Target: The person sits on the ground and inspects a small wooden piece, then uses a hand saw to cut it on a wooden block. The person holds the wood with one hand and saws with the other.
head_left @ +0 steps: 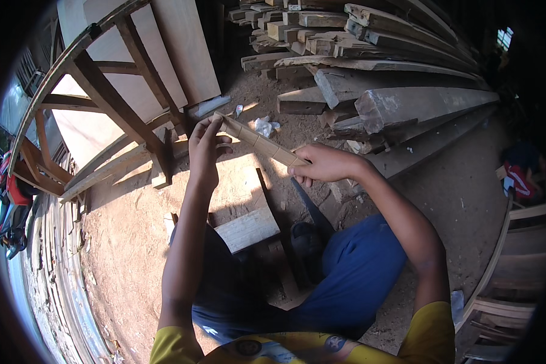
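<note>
Where timber stacks (376,67) line the shed, reddish dirt floor (133,242) spreads.

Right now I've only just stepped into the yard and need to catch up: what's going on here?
A person sits on the dirt ground holding a narrow wooden strip up in front of them with both hands. The left hand grips its far end, the right hand its near end, and the strip slants between them. A short plank lies on the ground by their knees. Stacked timber beams fill the space ahead, and a wooden frame leans to the left.
</note>
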Demonstrator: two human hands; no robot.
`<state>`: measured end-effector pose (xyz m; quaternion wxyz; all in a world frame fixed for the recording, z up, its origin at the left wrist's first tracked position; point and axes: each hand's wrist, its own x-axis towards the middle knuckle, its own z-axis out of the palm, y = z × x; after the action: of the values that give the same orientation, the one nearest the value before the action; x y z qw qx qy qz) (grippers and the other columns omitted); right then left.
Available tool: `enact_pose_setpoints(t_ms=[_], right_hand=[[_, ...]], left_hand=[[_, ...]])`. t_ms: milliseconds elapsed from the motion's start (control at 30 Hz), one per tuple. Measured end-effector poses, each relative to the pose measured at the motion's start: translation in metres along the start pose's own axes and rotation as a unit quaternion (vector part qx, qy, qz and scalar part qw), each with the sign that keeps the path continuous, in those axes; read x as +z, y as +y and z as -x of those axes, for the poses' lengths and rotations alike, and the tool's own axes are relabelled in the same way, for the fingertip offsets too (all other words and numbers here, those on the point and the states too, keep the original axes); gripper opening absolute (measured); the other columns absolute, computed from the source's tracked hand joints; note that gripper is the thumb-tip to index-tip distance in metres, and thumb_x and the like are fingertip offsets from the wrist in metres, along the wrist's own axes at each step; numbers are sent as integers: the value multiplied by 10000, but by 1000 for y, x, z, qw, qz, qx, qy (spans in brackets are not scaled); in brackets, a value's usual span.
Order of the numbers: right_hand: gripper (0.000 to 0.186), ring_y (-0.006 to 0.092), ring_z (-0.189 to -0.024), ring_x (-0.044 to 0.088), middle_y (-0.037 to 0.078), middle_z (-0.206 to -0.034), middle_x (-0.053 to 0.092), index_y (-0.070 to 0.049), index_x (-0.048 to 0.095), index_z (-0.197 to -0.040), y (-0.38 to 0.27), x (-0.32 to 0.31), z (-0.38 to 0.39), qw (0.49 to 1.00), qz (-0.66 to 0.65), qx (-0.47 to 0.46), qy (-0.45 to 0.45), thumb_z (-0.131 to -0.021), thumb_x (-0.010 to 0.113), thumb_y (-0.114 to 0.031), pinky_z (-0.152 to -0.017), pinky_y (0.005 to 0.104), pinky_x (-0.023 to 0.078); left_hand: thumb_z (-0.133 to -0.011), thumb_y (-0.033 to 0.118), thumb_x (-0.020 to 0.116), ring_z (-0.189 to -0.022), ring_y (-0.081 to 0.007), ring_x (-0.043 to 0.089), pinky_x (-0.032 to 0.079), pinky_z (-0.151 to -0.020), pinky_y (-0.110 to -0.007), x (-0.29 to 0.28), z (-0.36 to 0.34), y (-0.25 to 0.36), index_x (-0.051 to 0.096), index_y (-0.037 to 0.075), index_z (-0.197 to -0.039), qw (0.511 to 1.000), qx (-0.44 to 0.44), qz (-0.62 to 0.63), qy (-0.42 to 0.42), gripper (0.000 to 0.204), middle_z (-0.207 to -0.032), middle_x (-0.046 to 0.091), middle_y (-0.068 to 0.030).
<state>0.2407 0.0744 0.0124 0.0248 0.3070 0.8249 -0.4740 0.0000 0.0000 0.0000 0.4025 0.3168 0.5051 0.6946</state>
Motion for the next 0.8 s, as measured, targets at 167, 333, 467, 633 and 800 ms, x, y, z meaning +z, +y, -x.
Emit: enact_pose_setpoints(t_ms=[167, 333, 467, 633, 800], right_hand=[[252, 118, -661, 619, 54, -770, 613, 36, 586, -948, 1, 0, 0, 1000, 1, -3, 1, -947, 527, -209, -617, 265, 512], [217, 109, -638, 617, 52, -745, 615, 31, 564, -936, -14, -1, 5, 998, -7, -15, 57, -936, 549, -186, -604, 261, 502], [175, 97, -614, 616, 64, -748, 617, 26, 532, -940, -16, -6, 4, 986, -36, -60, 151, -913, 589, -138, -566, 257, 497], [236, 129, -620, 622, 106, -810, 614, 44, 493, -1050, -11, -17, 0, 948, -154, -120, 253, -878, 620, -55, -501, 252, 512], [317, 151, -630, 622, 148, -844, 617, 56, 463, -1125, -18, -18, -1, 896, -233, -183, 331, -876, 626, -54, -516, 273, 538]], left_hand=[[-908, 258, 589, -650, -96, 556, 452, -568, -217, 1, 0, 1, 551, 29, -1100, 1000, 8, -1, -6, 301, -713, 551, -26], [-890, 244, 623, -671, -87, 576, 466, -545, -238, -8, -5, -3, 565, 65, -1041, 1000, 11, 14, 7, 241, -892, 595, -15], [-882, 218, 634, -629, -77, 573, 454, -535, -230, -8, -6, -1, 574, 55, -1027, 998, 26, 34, 49, 226, -850, 600, -7], [-895, 164, 612, -598, -81, 549, 397, -490, -198, -7, -5, 6, 567, 3, -1095, 996, 44, 51, 53, 261, -876, 591, -30], [-893, 170, 632, -578, -73, 556, 427, -501, -218, -9, -5, 4, 603, 8, -1048, 993, 94, 63, 38, 226, -912, 637, -57]])
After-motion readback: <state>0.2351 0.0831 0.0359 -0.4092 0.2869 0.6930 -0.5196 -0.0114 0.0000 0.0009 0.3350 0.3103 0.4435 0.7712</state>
